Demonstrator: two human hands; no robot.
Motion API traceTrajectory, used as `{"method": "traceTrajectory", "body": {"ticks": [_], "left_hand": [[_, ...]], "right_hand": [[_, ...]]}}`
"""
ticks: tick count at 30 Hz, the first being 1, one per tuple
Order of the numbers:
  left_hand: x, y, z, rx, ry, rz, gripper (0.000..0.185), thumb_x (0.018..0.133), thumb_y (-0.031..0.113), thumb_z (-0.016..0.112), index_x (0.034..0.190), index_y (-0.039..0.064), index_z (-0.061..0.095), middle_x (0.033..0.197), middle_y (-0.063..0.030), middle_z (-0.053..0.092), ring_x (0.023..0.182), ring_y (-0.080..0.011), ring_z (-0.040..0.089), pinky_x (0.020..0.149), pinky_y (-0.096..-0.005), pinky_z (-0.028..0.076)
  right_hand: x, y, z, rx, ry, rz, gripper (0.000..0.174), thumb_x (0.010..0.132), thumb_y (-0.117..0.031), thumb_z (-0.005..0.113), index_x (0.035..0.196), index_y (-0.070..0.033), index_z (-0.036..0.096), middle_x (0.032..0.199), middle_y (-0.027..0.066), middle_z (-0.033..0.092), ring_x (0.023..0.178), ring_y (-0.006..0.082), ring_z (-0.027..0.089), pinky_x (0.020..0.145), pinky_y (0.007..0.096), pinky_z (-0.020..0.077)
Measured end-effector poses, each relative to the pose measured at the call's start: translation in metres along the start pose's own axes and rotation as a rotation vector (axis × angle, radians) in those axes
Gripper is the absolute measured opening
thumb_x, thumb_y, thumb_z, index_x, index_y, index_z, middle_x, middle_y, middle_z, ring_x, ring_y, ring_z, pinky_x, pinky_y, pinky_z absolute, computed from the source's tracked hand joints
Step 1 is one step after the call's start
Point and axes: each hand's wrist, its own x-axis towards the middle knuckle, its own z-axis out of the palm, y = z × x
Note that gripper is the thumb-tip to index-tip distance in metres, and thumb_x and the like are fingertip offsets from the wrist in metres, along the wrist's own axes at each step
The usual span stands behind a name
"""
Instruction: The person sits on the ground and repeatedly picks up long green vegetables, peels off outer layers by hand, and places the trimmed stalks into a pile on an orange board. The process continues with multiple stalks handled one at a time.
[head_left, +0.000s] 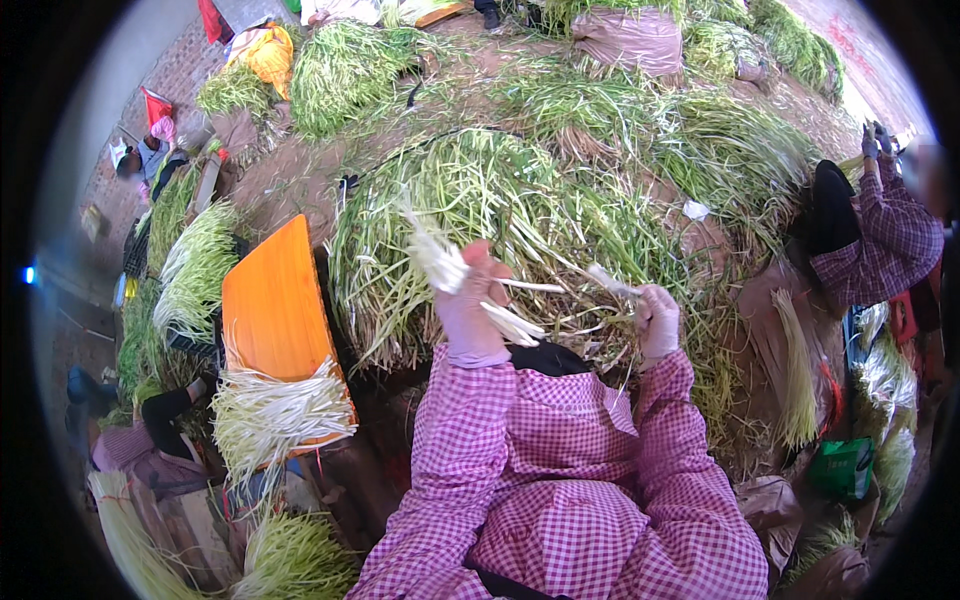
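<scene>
Before my chest, my left hand (474, 300), in a pale glove, grips a small bunch of pale leafy-vegetable stalks (439, 262). Their far ends are blurred, and white stalk ends (514, 322) stick out on the right side of the hand. My right hand (660, 319), also gloved, is raised a little to the right, apart from the left. Its fingers close on a short, whitish-grey object (613, 282), too blurred to tell whether blade or stalk. Beyond both hands spreads a big heap of long green stalks (450, 180), roots towards me.
To the left, an orange board (274, 300) carries a pile of trimmed white stalks (281, 412). A person in a checked shirt (877, 232) sits at right; another (150, 450) is at left. A tied bundle (795, 367) and a green bag (841, 466) lie right.
</scene>
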Motion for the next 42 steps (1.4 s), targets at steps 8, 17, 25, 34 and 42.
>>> {"method": "traceTrajectory", "body": {"ticks": [8, 17, 25, 34, 42], "left_hand": [[0.014, 0.018, -0.010, -0.132, -0.029, 0.428, 0.031, 0.084, 0.010, 0.061, 0.111, -0.002, 0.051, 0.058, 0.0027, 0.048, 0.049, -0.0071, 0.046, 0.047, -0.0234, 0.042], [0.020, 0.016, -0.030, -0.390, 0.235, -0.123, 0.022, 0.085, 0.018, 0.060, 0.106, 0.011, 0.057, 0.050, 0.0092, 0.022, 0.039, -0.0040, 0.020, 0.039, -0.0209, 0.023], [0.021, 0.012, -0.033, -0.373, 0.173, -0.088, 0.023, 0.087, 0.019, 0.058, 0.108, 0.010, 0.056, 0.051, 0.0080, 0.024, 0.042, -0.0048, 0.025, 0.042, -0.0224, 0.026], [0.020, -0.006, -0.028, -0.295, 0.040, -0.278, 0.024, 0.083, 0.018, 0.060, 0.104, 0.007, 0.058, 0.055, 0.0056, 0.037, 0.042, -0.0060, 0.030, 0.042, -0.0240, 0.030], [0.016, -0.021, -0.012, -0.081, 0.024, -0.354, 0.027, 0.080, 0.015, 0.064, 0.105, 0.007, 0.058, 0.080, -0.0082, 0.064, 0.042, -0.0066, 0.041, 0.041, -0.0229, 0.037]], "right_hand": [[0.029, 0.000, 0.022, -1.505, 0.028, -0.298, 0.028, 0.080, -0.013, 0.061, 0.107, -0.009, 0.059, 0.106, 0.0145, 0.058, 0.097, 0.0280, 0.056, 0.082, 0.0360, 0.0464], [0.050, 0.037, 0.134, -2.109, -0.435, -0.221, 0.032, 0.086, -0.033, 0.049, 0.102, -0.009, 0.061, 0.109, 0.0115, 0.058, 0.109, 0.0251, 0.050, 0.092, 0.0428, 0.0356], [0.027, -0.077, 0.095, -0.456, -0.123, -0.444, 0.012, 0.087, -0.016, 0.054, 0.084, -0.007, 0.062, 0.081, 0.0064, 0.062, 0.074, 0.0143, 0.058, 0.068, 0.0288, 0.0507], [0.001, -0.031, 0.083, -0.364, -0.350, 0.122, 0.019, 0.089, -0.017, 0.054, 0.093, 0.001, 0.059, 0.072, 0.0056, 0.062, 0.058, 0.0115, 0.056, 0.056, 0.0216, 0.0470], [-0.023, -0.046, 0.102, -0.428, -0.371, -0.011, 0.017, 0.088, -0.006, 0.053, 0.101, 0.000, 0.062, 0.074, 0.0031, 0.062, 0.060, 0.0054, 0.054, 0.052, 0.0160, 0.0436]]}}
